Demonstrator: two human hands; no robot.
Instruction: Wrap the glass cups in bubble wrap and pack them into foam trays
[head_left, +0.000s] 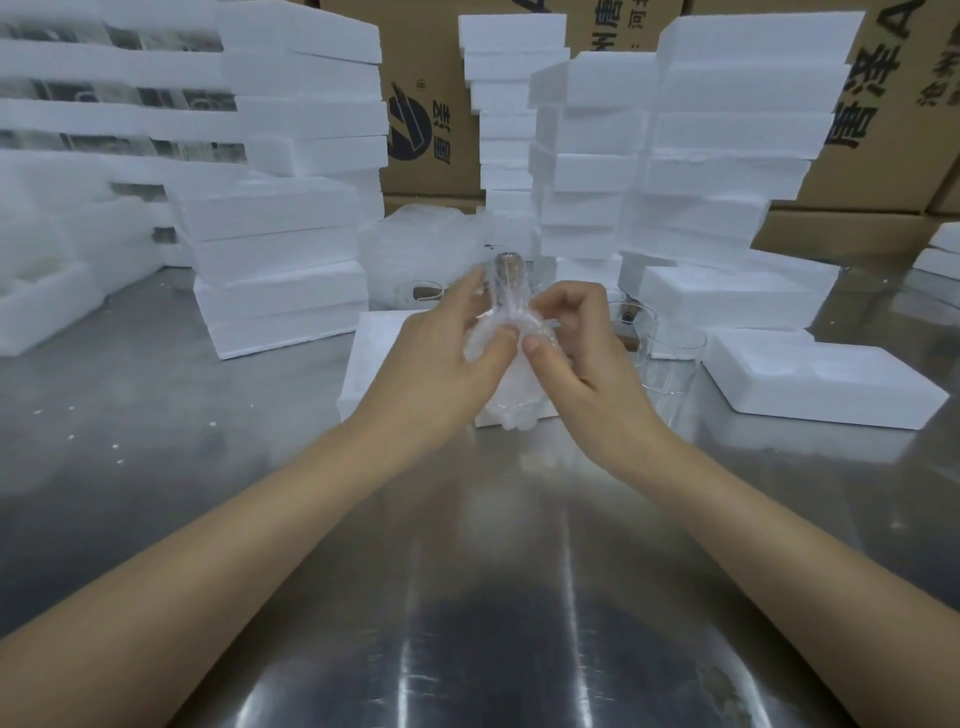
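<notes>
The left hand (436, 358) and right hand (576, 353) met above the steel table (208, 467), both pinching a bubble-wrapped glass cup (506, 332) held between them, thumbs nearly touching at its middle; an open foam tray (363, 364) lay just behind the hands; bare glass cups (670, 358) stood right of the right hand, beside another foam tray (821, 384).
</notes>
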